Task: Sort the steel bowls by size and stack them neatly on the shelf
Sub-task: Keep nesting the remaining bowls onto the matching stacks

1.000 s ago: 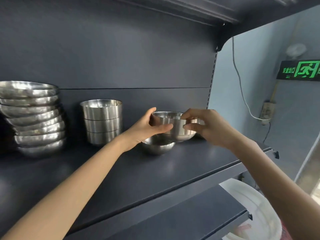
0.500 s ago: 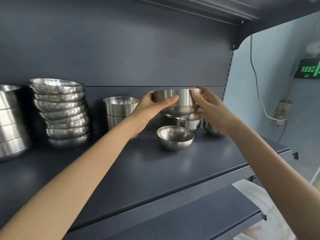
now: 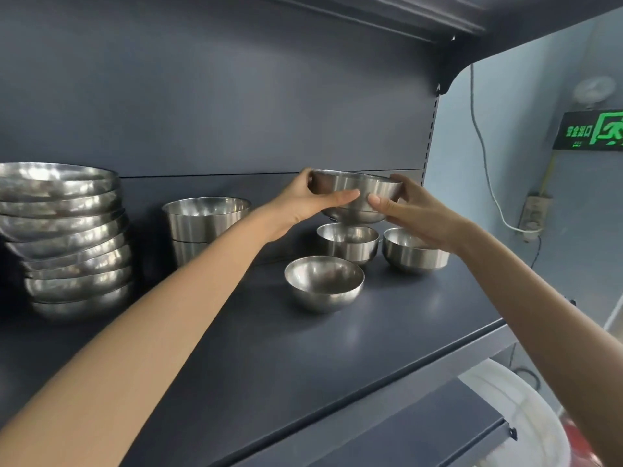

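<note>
A small steel bowl (image 3: 357,192) hangs in the air above the dark shelf (image 3: 387,335). My left hand (image 3: 303,203) grips its left side and my right hand (image 3: 411,210) grips its right side. Right below it stands a small bowl (image 3: 349,242), with another small bowl (image 3: 413,254) to its right, partly behind my right wrist. A rounder small bowl (image 3: 323,283) sits nearer the front. At the left stand a stack of medium straight-sided bowls (image 3: 202,220) and a tall stack of wide bowls (image 3: 67,241).
The shelf's back panel (image 3: 236,96) rises close behind the bowls, and a shelf above (image 3: 371,11) overhangs. A lower shelf (image 3: 421,433) juts out below. A white round tub (image 3: 526,416) sits at lower right. A wall with a cable and green exit sign (image 3: 590,133) lies right.
The bowl in both hands has been lifted off the shelf and now hovers above the rear small bowl. The view has shifted right, and the far-left stack has left the frame.
</note>
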Motion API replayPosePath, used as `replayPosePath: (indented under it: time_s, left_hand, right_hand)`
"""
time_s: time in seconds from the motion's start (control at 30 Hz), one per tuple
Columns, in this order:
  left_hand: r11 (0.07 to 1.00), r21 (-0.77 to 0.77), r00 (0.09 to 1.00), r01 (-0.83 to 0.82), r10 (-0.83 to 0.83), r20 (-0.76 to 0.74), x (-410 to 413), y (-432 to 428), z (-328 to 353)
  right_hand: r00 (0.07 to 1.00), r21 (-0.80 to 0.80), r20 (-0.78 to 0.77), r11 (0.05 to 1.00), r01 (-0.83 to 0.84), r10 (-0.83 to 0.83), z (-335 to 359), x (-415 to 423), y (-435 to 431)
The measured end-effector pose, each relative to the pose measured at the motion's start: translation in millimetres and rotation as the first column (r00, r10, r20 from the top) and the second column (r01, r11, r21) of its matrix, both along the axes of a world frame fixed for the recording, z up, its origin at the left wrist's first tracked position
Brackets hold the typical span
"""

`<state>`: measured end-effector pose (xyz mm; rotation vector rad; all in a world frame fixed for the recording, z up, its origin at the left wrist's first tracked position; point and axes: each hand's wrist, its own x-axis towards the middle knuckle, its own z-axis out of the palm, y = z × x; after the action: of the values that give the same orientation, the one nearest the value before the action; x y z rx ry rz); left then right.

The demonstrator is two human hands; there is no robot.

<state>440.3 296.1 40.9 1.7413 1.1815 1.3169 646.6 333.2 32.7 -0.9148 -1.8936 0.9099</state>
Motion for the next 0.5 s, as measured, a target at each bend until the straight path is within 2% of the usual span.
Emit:
replayPosePath:
  time_s: [0.27,0.5]
  left_hand:
    - [0.983,-0.123,0.979,-0.133,0.111,-0.169,3,60,-15]
    - [0.973,-0.177,0.958,-0.152,0.101,-0.269,3,87,-38]
  right_hand:
    - [0.987,-0.058,0.145,0.997,-0.059,0.067,-9,6,79]
    - [0.931,-0.023,0.354,0.996,-0.087,0.089,-20,2,127]
